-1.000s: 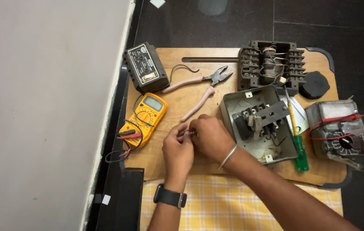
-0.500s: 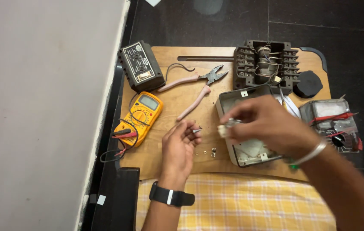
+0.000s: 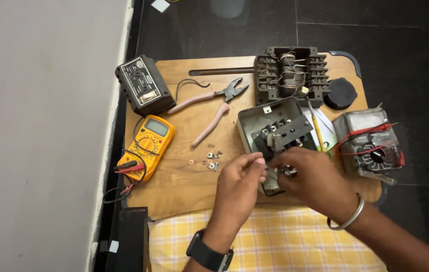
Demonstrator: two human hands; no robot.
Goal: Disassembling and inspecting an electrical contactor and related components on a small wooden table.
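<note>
Right hand (image 3: 311,177) returned, meeting left hand (image 3: 238,185), board edge (image 3: 174,211)

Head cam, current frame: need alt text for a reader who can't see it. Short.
Two bare hands, left hand and right hand, meet over the near edge of an open grey metal switch box on a wooden board, pinching a small metal part. On the board to the left lie loose screws and washers, pink-handled pliers and a yellow multimeter.
</note>
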